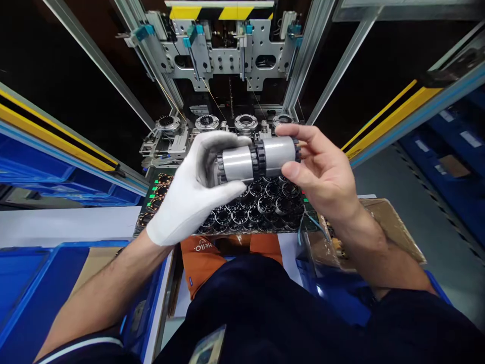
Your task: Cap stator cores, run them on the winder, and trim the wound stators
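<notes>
My left hand, in a white glove, is wrapped round a grey metal cylinder with black toothed ends. My bare right hand grips a second, like cylinder, thumb below and fingers above. The two cylinders are held end to end, touching, in mid-air above a black tray filled with several more such round parts standing on end.
Behind the tray stands a machine with round fixtures in a row under a metal frame. Blue bins lie at my left. A cardboard box lined with plastic sits at my right. Yellow-edged rails flank both sides.
</notes>
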`<action>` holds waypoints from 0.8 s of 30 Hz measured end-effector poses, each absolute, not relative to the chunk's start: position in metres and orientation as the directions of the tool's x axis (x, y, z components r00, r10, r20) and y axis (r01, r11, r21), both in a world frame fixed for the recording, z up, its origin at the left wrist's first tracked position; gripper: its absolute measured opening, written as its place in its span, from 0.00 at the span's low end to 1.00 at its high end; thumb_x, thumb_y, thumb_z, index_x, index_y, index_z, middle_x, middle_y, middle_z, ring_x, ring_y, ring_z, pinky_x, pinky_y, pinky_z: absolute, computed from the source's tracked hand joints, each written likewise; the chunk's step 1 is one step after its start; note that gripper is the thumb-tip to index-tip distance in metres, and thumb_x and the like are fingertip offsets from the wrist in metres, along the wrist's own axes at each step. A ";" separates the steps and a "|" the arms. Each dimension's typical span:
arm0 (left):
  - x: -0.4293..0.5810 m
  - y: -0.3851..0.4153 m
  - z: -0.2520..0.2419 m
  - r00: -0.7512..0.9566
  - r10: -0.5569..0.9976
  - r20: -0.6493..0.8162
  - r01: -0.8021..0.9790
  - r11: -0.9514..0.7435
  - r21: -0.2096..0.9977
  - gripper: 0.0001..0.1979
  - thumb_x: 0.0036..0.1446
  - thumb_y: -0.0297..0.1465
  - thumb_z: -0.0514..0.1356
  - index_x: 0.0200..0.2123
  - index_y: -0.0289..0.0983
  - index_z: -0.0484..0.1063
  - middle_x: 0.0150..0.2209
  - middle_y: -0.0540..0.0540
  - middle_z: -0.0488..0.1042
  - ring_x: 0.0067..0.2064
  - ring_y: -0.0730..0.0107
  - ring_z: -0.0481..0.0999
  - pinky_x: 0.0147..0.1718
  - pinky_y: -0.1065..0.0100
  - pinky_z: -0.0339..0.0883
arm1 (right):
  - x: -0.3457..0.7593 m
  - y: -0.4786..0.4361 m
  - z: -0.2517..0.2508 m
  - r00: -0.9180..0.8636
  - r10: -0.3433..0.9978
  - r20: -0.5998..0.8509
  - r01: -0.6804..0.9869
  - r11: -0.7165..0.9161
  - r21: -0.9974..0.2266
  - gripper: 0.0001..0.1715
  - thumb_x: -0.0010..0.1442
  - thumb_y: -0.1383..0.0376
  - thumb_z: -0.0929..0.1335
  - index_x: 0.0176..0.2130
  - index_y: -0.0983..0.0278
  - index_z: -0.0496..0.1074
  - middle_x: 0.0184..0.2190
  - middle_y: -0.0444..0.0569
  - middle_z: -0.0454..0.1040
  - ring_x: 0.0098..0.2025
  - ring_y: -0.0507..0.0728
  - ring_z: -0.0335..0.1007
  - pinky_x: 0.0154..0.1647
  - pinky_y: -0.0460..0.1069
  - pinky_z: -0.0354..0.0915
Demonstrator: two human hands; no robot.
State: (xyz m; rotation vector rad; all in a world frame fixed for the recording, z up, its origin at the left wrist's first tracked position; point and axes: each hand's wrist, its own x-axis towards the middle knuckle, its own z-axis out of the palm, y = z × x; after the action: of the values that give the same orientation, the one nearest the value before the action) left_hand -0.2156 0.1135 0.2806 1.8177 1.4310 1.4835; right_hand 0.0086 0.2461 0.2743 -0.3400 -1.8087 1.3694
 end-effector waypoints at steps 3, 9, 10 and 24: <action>-0.231 0.149 0.292 -0.051 0.858 0.512 0.571 -0.395 0.719 0.27 0.68 0.46 0.75 0.63 0.46 0.73 0.67 0.44 0.80 0.70 0.44 0.81 0.71 0.41 0.79 | 0.004 0.286 0.289 -0.595 0.615 0.517 -0.229 0.487 -0.843 0.35 0.64 0.42 0.84 0.62 0.51 0.79 0.58 0.47 0.86 0.62 0.69 0.84 0.68 0.66 0.83; -0.267 0.279 0.317 0.002 0.867 0.498 0.859 -0.257 0.444 0.32 0.58 0.35 0.74 0.66 0.47 0.76 0.65 0.53 0.84 0.63 0.62 0.83 0.71 0.50 0.77 | -0.020 0.447 0.295 -0.540 0.610 0.580 0.158 0.750 -0.642 0.31 0.52 0.50 0.86 0.53 0.45 0.81 0.52 0.38 0.88 0.49 0.66 0.85 0.54 0.68 0.87; -0.273 0.304 0.315 -0.032 0.890 0.455 0.905 -0.168 0.392 0.36 0.57 0.37 0.73 0.68 0.47 0.73 0.66 0.54 0.83 0.63 0.64 0.82 0.71 0.51 0.76 | -0.025 0.475 0.288 -0.560 0.612 0.558 0.248 0.767 -0.592 0.32 0.48 0.50 0.86 0.51 0.44 0.82 0.50 0.37 0.88 0.47 0.68 0.85 0.54 0.71 0.87; -0.334 0.424 0.249 -0.084 0.994 0.063 0.996 0.081 0.047 0.39 0.53 0.38 0.80 0.68 0.41 0.82 0.61 0.50 0.88 0.58 0.56 0.87 0.66 0.51 0.81 | -0.048 0.607 0.226 -0.830 0.506 0.232 0.460 0.858 -0.228 0.39 0.38 0.32 0.87 0.45 0.44 0.89 0.43 0.45 0.90 0.53 0.79 0.86 0.61 0.81 0.81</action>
State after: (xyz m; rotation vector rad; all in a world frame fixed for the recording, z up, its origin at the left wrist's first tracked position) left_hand -0.3342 0.4241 0.2493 2.1363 2.3206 0.1223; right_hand -0.0479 0.6073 0.2259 -0.7306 -2.7485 0.2352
